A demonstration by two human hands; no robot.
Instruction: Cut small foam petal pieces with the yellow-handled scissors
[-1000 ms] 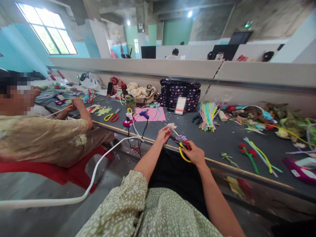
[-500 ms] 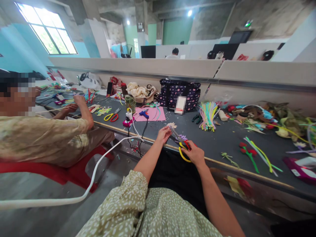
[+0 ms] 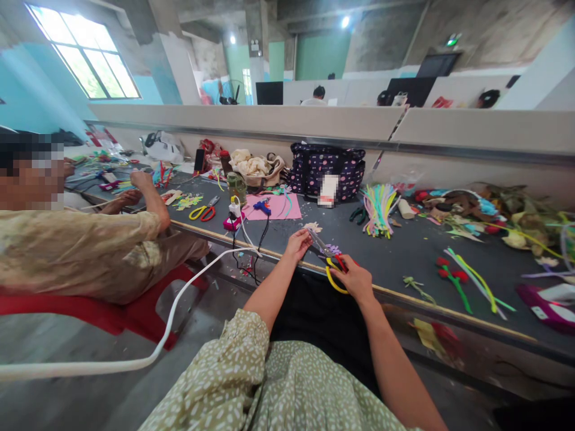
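Gripping the red-and-yellow scissors (image 3: 329, 258) in the right hand (image 3: 359, 280), out at one o'clock from the seat, over the near edge of the dark table (image 3: 381, 260), with blades aimed toward ten or eleven o'clock. Holding the left hand (image 3: 298, 245) at twelve o'clock, with bent fingers right by the blade tips. Having both hands near each other, not clasped, with the scissors between. Cannot tell about any pinch on a small piece by the left fingertips, nor about a gap between the blades. Seeing a pale petal-like piece (image 3: 313, 227) just past the tips; unable to say whether held or lying on the tabletop. Spotting purple scraps (image 3: 333, 249) beside the blades. Looking farther toward twelve, reaching by eye a dark patterned bag (image 3: 345, 173); toward eleven, a blue glue gun (image 3: 263, 207) on a pink sheet (image 3: 287, 209); between ten and eleven, another pair of scissors (image 3: 211, 207). Finding at one o'clock an upright bundle of pastel strips (image 3: 380, 218), and at two o'clock a red flower (image 3: 460, 276) with a green stem, beside loose strips (image 3: 483, 286). Noticing at ten o'clock a seated co-worker (image 3: 90, 239) with raised hands near the table edge.
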